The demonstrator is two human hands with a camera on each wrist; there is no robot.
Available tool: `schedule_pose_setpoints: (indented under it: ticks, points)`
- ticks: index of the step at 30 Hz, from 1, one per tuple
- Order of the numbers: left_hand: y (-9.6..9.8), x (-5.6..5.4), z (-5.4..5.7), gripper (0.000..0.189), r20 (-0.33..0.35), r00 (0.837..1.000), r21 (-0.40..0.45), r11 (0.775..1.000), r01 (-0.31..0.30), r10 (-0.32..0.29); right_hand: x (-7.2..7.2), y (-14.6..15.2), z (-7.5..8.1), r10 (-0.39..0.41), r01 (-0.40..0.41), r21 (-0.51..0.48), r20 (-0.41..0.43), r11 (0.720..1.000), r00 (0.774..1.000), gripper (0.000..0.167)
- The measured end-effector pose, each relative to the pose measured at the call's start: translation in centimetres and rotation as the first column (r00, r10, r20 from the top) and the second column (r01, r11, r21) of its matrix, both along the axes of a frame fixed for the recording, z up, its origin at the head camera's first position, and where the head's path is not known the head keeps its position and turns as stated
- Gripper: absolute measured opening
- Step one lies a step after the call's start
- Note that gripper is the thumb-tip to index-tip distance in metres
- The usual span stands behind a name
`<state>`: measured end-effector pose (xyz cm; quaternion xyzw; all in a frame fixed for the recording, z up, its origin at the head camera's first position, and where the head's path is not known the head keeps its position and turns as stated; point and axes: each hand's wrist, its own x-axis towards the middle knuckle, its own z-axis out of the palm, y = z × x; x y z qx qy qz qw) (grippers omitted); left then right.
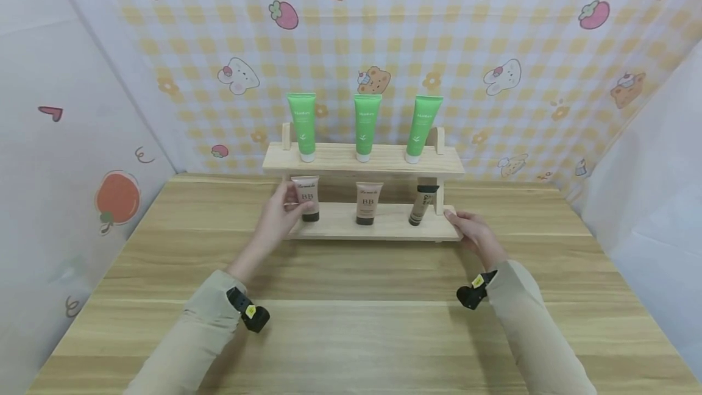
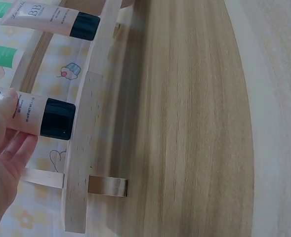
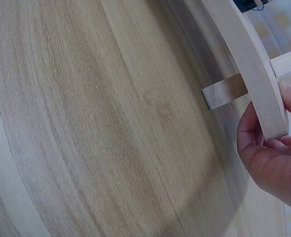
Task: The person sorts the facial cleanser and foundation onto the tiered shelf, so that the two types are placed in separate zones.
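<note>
My left hand (image 1: 278,211) pinches a pink BB cream tube (image 1: 308,197) at the left end of the lower board on a two-tier wooden shelf (image 1: 339,217). The tube stands upright, its black cap (image 2: 59,119) down at the board in the left wrist view. At the other end, my right hand (image 1: 475,233) grips the end of the lower board (image 3: 264,79), thumb on top and fingers curled underneath. A second BB cream tube (image 1: 368,203) stands mid-board. Near the right hand, a smaller brown tube (image 1: 421,206) with black at its top leans slightly.
Three green tubes (image 1: 367,127) with white caps stand spaced along the upper board (image 1: 334,154). The shelf sits at the back of a wood-grain table (image 1: 351,340), close to a yellow checked cloth (image 1: 329,47). White sheeting (image 1: 55,157) hangs at both sides.
</note>
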<state>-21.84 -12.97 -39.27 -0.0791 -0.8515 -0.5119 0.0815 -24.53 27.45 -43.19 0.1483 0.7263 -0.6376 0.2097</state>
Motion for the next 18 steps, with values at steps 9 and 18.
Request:
schedule_pose_setpoints:
  ticks: [9, 18]
  points:
    - [-0.2, 0.0, -0.2, 0.043, 0.009, 0.999, -0.007, 0.999, 0.037, -0.037, 1.0, -1.7, 1.9, -0.015, 0.015, 0.02, 0.007, 1.0, 1.0, 0.072]
    - [-0.5, 0.0, -0.3, 0.045, 0.052, 0.991, 0.019, 0.993, 0.119, -0.12, 1.4, -1.6, 1.6, -0.033, 0.033, 0.003, 0.001, 0.999, 0.999, 0.074]
